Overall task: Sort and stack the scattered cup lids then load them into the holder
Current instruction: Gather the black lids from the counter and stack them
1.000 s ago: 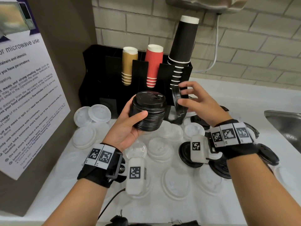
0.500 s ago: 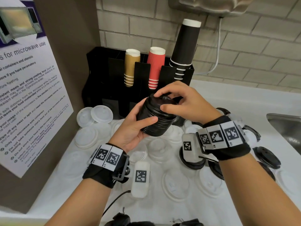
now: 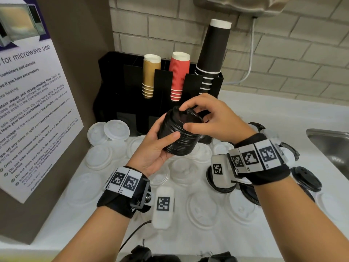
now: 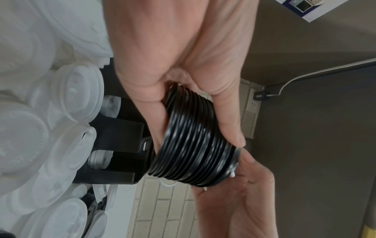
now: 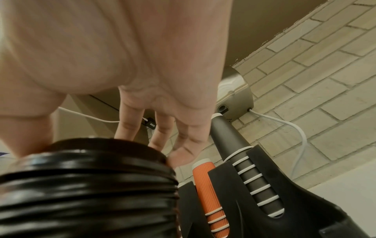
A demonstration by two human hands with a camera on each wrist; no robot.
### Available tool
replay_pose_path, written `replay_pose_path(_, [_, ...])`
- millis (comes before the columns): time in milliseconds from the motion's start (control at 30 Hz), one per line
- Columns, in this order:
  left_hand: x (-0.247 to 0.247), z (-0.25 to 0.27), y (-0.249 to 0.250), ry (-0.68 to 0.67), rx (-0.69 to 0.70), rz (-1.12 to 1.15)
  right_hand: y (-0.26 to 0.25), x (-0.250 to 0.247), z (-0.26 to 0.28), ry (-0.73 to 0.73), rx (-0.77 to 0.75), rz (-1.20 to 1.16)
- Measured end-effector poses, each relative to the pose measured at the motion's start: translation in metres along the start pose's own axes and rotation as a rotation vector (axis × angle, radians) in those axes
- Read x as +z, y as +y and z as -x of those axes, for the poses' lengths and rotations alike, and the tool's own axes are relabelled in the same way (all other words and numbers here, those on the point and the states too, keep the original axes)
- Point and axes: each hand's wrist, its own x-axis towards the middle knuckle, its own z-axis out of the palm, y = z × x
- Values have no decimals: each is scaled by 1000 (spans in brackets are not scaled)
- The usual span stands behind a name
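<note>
My left hand (image 3: 156,146) grips a tall stack of black lids (image 3: 180,135) from the side, thumb across its front, held above the counter in front of the black holder (image 3: 117,87). My right hand (image 3: 205,118) is curled over the top black lid, thumb and fingers around its rim. The left wrist view shows the ribbed stack of black lids (image 4: 195,141) between my left hand's (image 4: 199,122) fingers and thumb. In the right wrist view the stack of black lids (image 5: 87,185) fills the lower left under my right hand (image 5: 142,141). Many white lids (image 3: 202,208) and a few loose black lids (image 3: 306,178) lie scattered on the counter.
The holder carries gold cups (image 3: 151,74), red cups (image 3: 178,74) and a tall pile of black cups (image 3: 213,53). A steel sink (image 3: 332,148) lies at the right. A microwave notice (image 3: 28,103) covers the left wall. A white cable (image 3: 249,61) hangs on the brick wall.
My right hand brought a single black lid from the right onto the top of the stack and now sits curled over it. The stack tilted slightly and stayed in my left hand.
</note>
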Motion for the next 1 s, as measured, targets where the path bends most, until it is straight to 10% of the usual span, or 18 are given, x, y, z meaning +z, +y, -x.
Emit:
replay_pose_path(367, [-4,1,1,12,17,76,17,-16,8,189,205,-118])
replay_pose_path(600, [-4,-1,4,6,37,103,59,5,39,-824,591,718])
replay_pose_path(800, [-1,0,5,0,39,122,83,25,52,-877,442,993])
replay_pose_path(1000, [0,0,3,4,45,129,86,11,51,-728,465,725])
